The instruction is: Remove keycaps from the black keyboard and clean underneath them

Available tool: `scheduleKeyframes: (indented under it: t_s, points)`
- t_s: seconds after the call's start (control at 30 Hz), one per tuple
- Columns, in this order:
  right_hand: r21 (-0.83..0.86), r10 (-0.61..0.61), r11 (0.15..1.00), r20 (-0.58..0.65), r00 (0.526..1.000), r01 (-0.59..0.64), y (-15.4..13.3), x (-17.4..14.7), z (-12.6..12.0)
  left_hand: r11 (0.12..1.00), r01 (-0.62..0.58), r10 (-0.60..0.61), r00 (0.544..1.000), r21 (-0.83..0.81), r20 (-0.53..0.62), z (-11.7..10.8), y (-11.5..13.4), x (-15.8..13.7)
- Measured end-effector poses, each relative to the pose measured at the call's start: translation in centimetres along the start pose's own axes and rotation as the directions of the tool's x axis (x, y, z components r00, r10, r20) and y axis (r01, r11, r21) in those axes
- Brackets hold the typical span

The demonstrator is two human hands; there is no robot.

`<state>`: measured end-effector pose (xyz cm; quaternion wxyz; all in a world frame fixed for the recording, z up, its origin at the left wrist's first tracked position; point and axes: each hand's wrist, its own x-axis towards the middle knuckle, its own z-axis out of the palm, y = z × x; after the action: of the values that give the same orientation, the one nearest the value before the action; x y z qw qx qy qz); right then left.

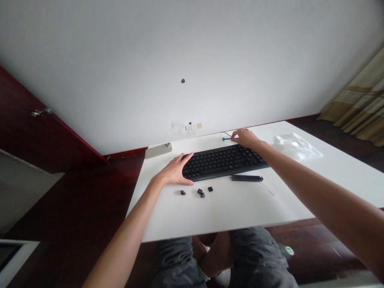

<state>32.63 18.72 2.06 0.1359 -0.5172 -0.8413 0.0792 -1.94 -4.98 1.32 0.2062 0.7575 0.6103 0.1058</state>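
A black keyboard (216,161) lies on the white table, slightly slanted. My left hand (177,170) clasps its left end, thumb at the front edge and fingers at the back edge. Behind the keyboard's right part, my right hand (244,138) has its thumb and fingers pinched on a small blue tool (227,139) with a flared end; the rest of the tool is hidden by the fingers. Several loose black keycaps (210,189) sit in front of the keyboard. A long black bar (246,178) rests near its front edge, with thin wire-like pieces (268,188) beside it.
A phone (158,150) lies at the table's back left corner. Crumpled clear plastic (295,146) is on the right side. The wall (192,80) with sockets (194,126) stands behind the table (228,214), whose front edge is above my legs.
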Motion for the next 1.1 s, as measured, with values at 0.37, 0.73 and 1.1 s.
scheduleKeyframes:
  t_s: [0.37,0.73,1.1]
  points:
    - [0.214,0.175,0.971,-0.352,0.919,-0.103,1.2,-6.1,-1.4,0.997,0.020,-0.015,0.998,0.071,-0.067,0.6,0.9,2.9]
    - [0.932,-0.020,0.345,-0.115,0.993,0.115,-9.8,-3.8,-1.3,0.995,-0.025,0.018,0.998,-0.097,-0.068,0.8,-0.7,3.9]
    - [0.768,-0.393,0.591,0.009,0.919,0.246,-14.3,-8.1,1.3,0.870,-0.081,-0.180,0.866,-0.486,-0.466,2.4,-3.4,5.9]
